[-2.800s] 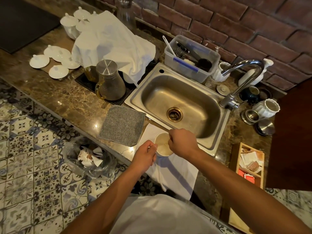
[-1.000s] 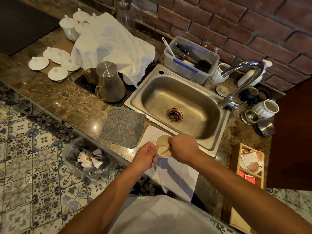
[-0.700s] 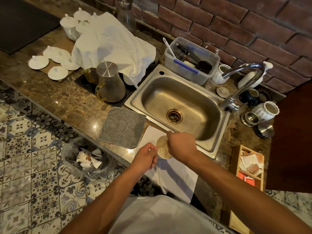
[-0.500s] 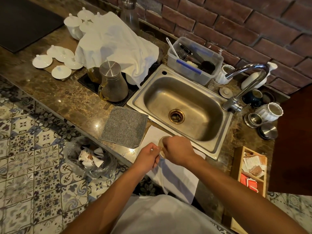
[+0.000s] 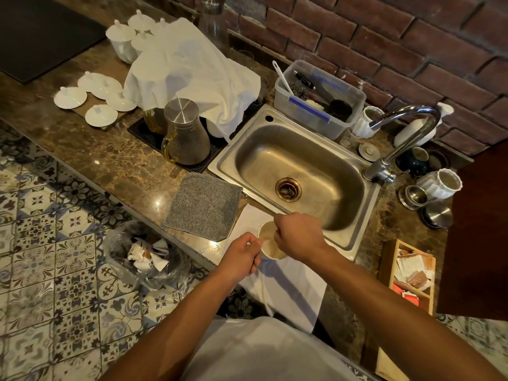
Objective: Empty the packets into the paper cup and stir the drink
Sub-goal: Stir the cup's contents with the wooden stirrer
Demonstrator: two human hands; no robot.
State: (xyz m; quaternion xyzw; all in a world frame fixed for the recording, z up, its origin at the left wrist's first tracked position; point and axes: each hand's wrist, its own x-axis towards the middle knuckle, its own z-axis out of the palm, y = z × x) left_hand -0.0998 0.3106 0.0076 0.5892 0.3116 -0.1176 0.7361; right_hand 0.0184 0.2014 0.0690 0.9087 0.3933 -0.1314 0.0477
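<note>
So I've got the paper cup (image 5: 268, 243) sitting on a white cloth (image 5: 288, 281) right at the front edge of the marble surface (image 5: 110, 160), just in front of the steel sink (image 5: 297, 171). The drink inside looks pale tan and milky.

My left hand (image 5: 242, 257) is curled against the cup's left side, fingers touching the rim and wall. It's a loose, half-closed grip steadying the cup more than squeezing it. My right hand (image 5: 299, 237) is right over the cup's far-right side, fingers pinched shut around a thin stirrer (image 5: 280, 213). You can only see a short bit of it poking out past my knuckles toward the sink edge; the end in the cup is hidden by my hand, so I can't tell how deep it sits.

Left of the cup there's a grey cloth pad (image 5: 203, 204) lying flat, its corner nearly touching the white cloth. Behind that, a glass carafe with a metal lid (image 5: 184, 133) stands on a black mat, with a white towel (image 5: 192, 75) draped over stuff behind it. Down on the tiled floor below the surface edge is a clear bag of crumpled paper trash (image 5: 143, 254). Off to my right, a wooden box with packets (image 5: 412, 273) sits well apart from the cup. The faucet (image 5: 404, 133) arcs over the sink's right side.
</note>
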